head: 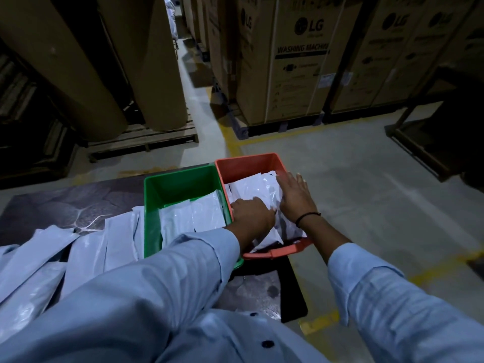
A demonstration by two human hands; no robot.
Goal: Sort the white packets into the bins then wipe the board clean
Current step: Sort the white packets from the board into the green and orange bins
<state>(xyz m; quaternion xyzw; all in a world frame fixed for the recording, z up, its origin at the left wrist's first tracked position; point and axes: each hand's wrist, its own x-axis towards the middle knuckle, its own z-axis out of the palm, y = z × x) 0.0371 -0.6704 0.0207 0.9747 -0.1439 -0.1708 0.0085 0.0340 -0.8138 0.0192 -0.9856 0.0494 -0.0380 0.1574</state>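
Two open bins stand side by side and touching at the far right of the table (65, 203), which has a dark veined top. The green bin (178, 179), on the left, holds white packets (193, 213) lying flat across its near half; its far half shows bare floor. The red bin (248, 159), on the right, holds a looser heap of white packets (256, 188) that spills over its near rim. Both hands are inside the red bin. The right grip (296, 197) is released, with fingers straight and the palm pressed flat on the heap; a black band (306, 217) circles its wrist. The left grip (251, 213) has its fingers curled down into the heap, but I cannot tell whether they hold a packet. More unsorted packets (86, 247) lie overlapping on the table left of the green bin. On the far side, brown cartons (296, 69) are printed "LG" and "WASHING MACHIN", with the last letter cut off; the smaller labels are unreadable. Large brown rolls (86, 61) stand at far left on a wooden pallet (146, 137).
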